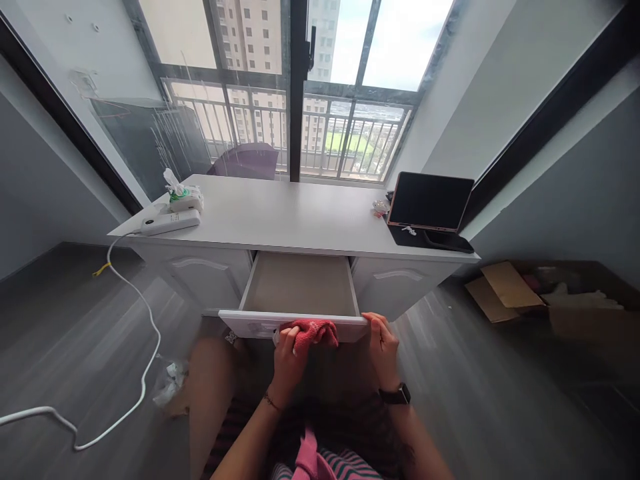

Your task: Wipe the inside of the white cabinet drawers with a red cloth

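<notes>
An open drawer (300,283) with a bare beige bottom sticks out from the middle of a white desk (295,210). My left hand (289,357) grips a red cloth (316,332) against the drawer's white front (350,330), near its middle. Part of the cloth hangs over to the right of my fingers. At the right end of the drawer front, my right hand (383,340) has its fingers curled over the top edge. A dark watch sits on the right wrist, a thin bracelet on the left.
A power strip (170,222) and a tissue pack (186,198) lie on the desk's left end; a white cable (150,313) runs to the floor. A tablet (431,202) stands on a black mat at right. An open cardboard box (575,320) is on the right floor.
</notes>
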The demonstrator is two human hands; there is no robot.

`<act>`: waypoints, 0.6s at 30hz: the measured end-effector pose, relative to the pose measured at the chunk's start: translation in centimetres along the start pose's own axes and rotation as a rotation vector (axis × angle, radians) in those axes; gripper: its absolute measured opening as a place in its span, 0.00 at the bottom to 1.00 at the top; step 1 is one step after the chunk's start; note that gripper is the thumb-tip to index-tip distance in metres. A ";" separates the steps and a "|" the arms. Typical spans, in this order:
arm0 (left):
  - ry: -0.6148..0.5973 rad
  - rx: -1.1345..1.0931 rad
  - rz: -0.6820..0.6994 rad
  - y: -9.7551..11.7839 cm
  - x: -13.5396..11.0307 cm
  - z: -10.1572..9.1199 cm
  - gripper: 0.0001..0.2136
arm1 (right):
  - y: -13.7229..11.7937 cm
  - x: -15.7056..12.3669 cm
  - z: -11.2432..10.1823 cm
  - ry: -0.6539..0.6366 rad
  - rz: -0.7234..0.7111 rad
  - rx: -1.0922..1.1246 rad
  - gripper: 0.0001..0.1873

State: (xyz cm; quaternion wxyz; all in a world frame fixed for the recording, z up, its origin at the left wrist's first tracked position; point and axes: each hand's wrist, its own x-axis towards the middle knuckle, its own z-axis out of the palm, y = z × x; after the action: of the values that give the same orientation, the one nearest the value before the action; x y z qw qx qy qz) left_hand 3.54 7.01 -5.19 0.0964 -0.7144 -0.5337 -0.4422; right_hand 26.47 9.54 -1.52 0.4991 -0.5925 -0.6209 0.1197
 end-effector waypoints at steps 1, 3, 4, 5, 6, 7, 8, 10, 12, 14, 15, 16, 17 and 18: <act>0.026 0.006 -0.032 -1.1 -0.2 -0.7 0.12 | -0.1 0.0 0.0 0.007 -0.002 -0.005 0.24; 0.058 0.041 -0.112 -3.5 -0.8 -2.0 0.11 | -0.2 -0.1 0.1 0.017 0.000 -0.016 0.24; 0.066 0.068 -0.157 -4.6 -1.0 -2.5 0.10 | -0.3 -0.2 0.2 0.020 0.003 -0.023 0.24; 0.071 0.094 -0.202 -5.7 -1.3 -3.0 0.10 | -0.4 -0.2 0.2 0.021 0.007 -0.029 0.24; 0.072 0.117 -0.252 -6.6 -1.5 -3.5 0.10 | -0.6 -0.2 0.2 0.020 0.010 -0.037 0.24; 0.074 0.132 -0.311 -7.3 -1.8 -3.8 0.11 | -0.7 -0.3 0.2 0.016 0.010 -0.045 0.24; 0.078 0.137 -0.374 -7.8 -2.0 -4.1 0.11 | -0.9 -0.3 0.2 0.011 0.005 -0.055 0.24; 0.083 0.111 -0.503 -8.5 -2.5 -4.2 0.13 | -1.2 -0.4 0.2 0.006 -0.021 -0.081 0.22; 0.060 0.032 -0.642 -8.7 -3.0 -4.0 0.16 | -1.5 -0.7 0.2 0.023 -0.070 -0.129 0.20; 0.024 -0.060 -0.766 -8.7 -3.7 -3.3 0.17 | -1.8 -1.4 0.4 0.060 -0.124 -0.196 0.17; 0.010 -0.101 -0.818 -8.7 -4.0 -2.9 0.17 | -2.0 -1.9 0.7 0.075 -0.155 -0.224 0.16; 0.003 -0.135 -0.857 -8.6 -4.4 -2.5 0.17 | -2.2 -2.4 1.1 0.077 -0.191 -0.234 0.15; 0.000 -0.165 -0.884 -8.6 -4.7 -2.1 0.16 | -2.4 -3.0 1.7 0.060 -0.234 -0.221 0.14; -0.009 -0.193 -0.899 -8.5 -4.9 -1.7 0.15 | -2.7 -3.6 2.4 0.018 -0.280 -0.187 0.13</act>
State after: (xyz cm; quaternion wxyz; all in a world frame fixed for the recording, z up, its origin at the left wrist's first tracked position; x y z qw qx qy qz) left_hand -4.75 6.15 -10.66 -0.1743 -0.4194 -0.7474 -0.4848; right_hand 22.23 6.76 -2.37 0.4591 -0.5450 -0.7014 -0.0145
